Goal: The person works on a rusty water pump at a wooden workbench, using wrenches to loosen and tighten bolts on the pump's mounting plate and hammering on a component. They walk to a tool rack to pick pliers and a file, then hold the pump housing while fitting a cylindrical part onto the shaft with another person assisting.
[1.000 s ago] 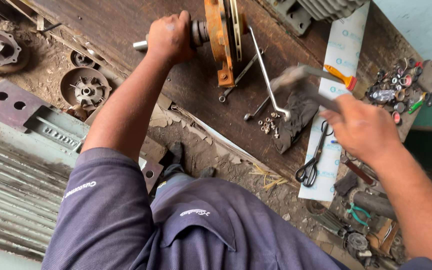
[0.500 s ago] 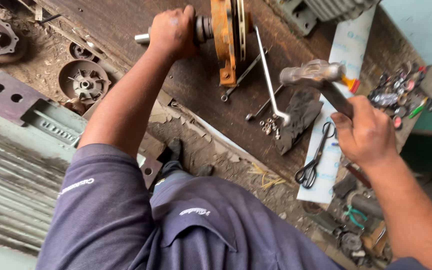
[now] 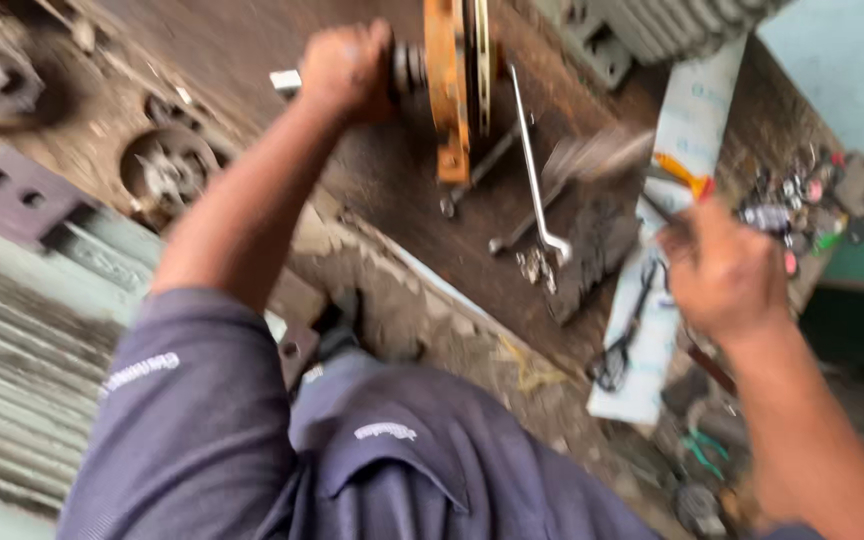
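Nearest to the camera is the person's dark blue shirt [image 3: 382,470], and from it both arms go out over the workbench [image 3: 392,170]. The right hand [image 3: 722,270] is closed in a full fist around the handle of a hammer [image 3: 592,155]; the blurred head stands up and to the left of the fingers, over a dark block [image 3: 592,250] on the bench, and the handle passes through the fist so the head can swing freely. Just below these fingers lie black scissors [image 3: 617,345] on a white sheet [image 3: 687,130], and left of them rests a long bent wrench [image 3: 532,180]. Farther away, the left hand [image 3: 347,70] is wrapped tightly around a steel shaft [image 3: 287,82], whose end comes out to the left of the fingers; right beside them stands the orange disc [image 3: 449,90] which the shaft carries. I think this grip keeps the shaft steady against blows. Compared with half a second ago, the right hand is lower and more to the right, the hammer is more blurred, and the left hand keeps the same hold.
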Demonstrator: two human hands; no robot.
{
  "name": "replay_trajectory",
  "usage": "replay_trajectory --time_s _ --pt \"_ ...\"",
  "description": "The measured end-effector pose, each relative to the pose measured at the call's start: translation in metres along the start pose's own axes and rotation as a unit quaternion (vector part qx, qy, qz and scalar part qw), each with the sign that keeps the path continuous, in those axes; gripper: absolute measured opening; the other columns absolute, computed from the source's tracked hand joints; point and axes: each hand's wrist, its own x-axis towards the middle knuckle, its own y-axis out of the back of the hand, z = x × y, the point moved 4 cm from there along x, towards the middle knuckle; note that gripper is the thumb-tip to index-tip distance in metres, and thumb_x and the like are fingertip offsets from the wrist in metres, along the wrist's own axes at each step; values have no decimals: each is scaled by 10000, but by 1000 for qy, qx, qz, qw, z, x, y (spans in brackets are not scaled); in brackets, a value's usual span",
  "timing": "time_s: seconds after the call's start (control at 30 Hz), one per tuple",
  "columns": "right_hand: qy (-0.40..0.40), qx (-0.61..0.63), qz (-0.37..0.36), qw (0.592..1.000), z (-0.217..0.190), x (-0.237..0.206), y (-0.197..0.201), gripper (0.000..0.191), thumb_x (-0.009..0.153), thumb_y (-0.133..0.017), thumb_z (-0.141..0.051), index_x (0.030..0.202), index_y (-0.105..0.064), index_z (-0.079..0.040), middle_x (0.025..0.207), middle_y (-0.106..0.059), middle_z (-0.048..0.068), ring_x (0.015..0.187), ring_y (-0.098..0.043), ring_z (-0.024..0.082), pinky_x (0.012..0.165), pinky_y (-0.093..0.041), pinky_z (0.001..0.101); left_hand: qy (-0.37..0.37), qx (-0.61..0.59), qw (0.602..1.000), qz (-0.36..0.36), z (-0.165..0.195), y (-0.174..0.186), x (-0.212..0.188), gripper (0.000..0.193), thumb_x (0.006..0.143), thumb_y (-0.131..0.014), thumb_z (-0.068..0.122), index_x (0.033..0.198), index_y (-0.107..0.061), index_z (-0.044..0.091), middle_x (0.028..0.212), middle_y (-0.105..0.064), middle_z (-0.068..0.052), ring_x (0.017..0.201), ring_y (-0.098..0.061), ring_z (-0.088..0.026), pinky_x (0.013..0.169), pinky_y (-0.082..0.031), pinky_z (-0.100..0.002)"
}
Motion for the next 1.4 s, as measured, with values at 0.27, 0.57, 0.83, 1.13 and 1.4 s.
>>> replay_trajectory --time_s 0.27,0.57,0.83,1.13,1.4 --pt "0 27 -5 1000 -6 7 1 218 1039 -646 -267 1144 -576 -89 913 -702 147 841 -711 396 725 -565 508 -19 39 999 -21 -4 -1 5 508 648 -851 309 1006 -581 69 779 -691 -203 748 -693 -403 650 -565 -493" --pt "-62 29 -8 998 -6 7 2 292 1064 -629 -384 1120 -565 -104 886 -682 148 851 -695 395 688 -537 502 9 50 997 -56 -2 5 11 561 599 -881 360 990 -610 62 859 -713 -195 782 -709 -398 676 -569 -497" --pt "-64 -96 -104 988 11 1 -34 260 1035 -606 -376 1068 -615 -118 834 -712 189 799 -683 457 668 -524 566 -8 24 998 -49 -1 14 12 530 634 -872 357 1018 -635 80 892 -729 -186 839 -709 -400 714 -572 -496" --pt "-171 206 31 963 91 -51 -150 344 1088 -683 -365 1012 -608 -38 771 -649 118 694 -616 347 604 -496 438 -1 36 999 -36 7 14 7 585 648 -891 431 1063 -664 86 917 -739 -168 849 -722 -371 700 -570 -479" --pt "-444 242 47 861 156 -96 -165 371 1072 -610 -418 1044 -656 -51 742 -577 92 681 -556 318 614 -432 442 22 50 994 -97 12 16 9 551 687 -887 455 1032 -653 94 903 -745 -162 862 -731 -357 751 -572 -466"
